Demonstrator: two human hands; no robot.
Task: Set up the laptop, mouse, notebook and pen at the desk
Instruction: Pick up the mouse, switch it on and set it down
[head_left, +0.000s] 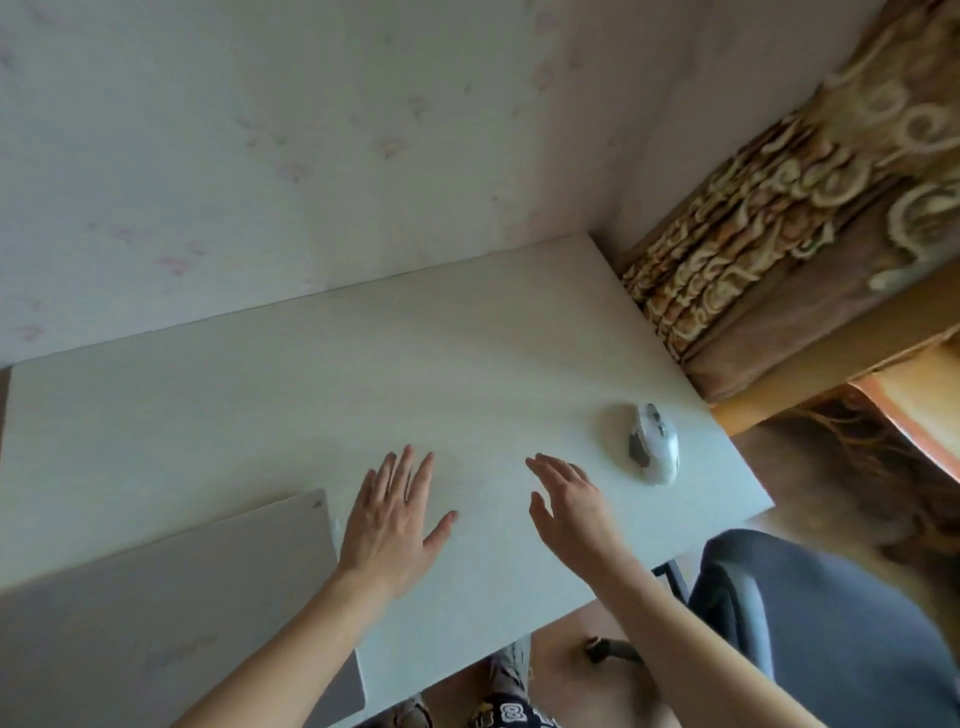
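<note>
A closed silver laptop (171, 613) lies flat on the white desk (322, 374) at the near left, partly past the frame's edge. A white mouse (653, 442) with grey side buttons sits on the desk at the right. My left hand (387, 525) hovers over the desk just right of the laptop, fingers straight and spread, holding nothing. My right hand (569, 509) is beside it, fingers relaxed and extended, left of the mouse and apart from it. No notebook or pen is in view.
A pale wall stands behind the desk. A brown patterned curtain (779, 249) hangs at the right past the desk's edge. A grey chair seat (810, 623) is at the lower right, near the desk's front corner. My legs show under the front edge.
</note>
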